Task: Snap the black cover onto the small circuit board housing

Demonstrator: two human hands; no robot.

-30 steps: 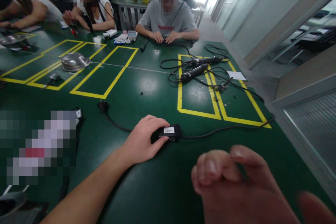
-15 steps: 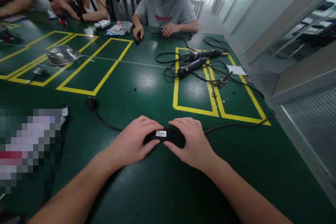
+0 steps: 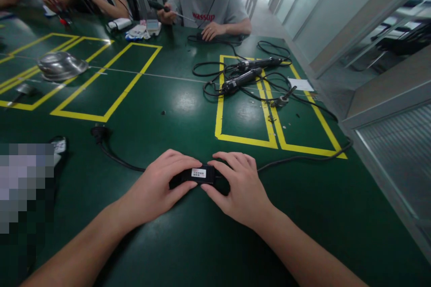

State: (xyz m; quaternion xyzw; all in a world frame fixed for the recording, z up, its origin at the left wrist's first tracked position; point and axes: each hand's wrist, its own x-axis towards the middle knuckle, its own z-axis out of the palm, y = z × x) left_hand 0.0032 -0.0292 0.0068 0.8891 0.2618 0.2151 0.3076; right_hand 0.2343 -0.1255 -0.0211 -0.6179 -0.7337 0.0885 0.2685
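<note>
A black adapter box [image 3: 207, 174] with a white label lies on the green table in front of me. My left hand [image 3: 161, 184] grips its left part between thumb and fingers. Around its right end, my right hand [image 3: 237, 186] has its thumb and fingers curled, with the tips at the box's edges. One black cable runs left from under my left hand to a plug [image 3: 100, 133]. Another cable [image 3: 296, 159] leads off to the right beyond my right hand.
Two black electric screwdrivers [image 3: 240, 81] with tangled cables lie beyond, across yellow tape outlines. A shiny metal part [image 3: 62, 66] is at the left. Across the table [image 3: 182, 139], a person in a grey shirt [image 3: 208, 4] holds a tool [image 3: 156, 5]. A white paper [image 3: 301, 84] lies right.
The view has shifted slightly, so table items appear further left. The person opposite has raised a dark-handled tool off the table. Both my hands stay at the box.
</note>
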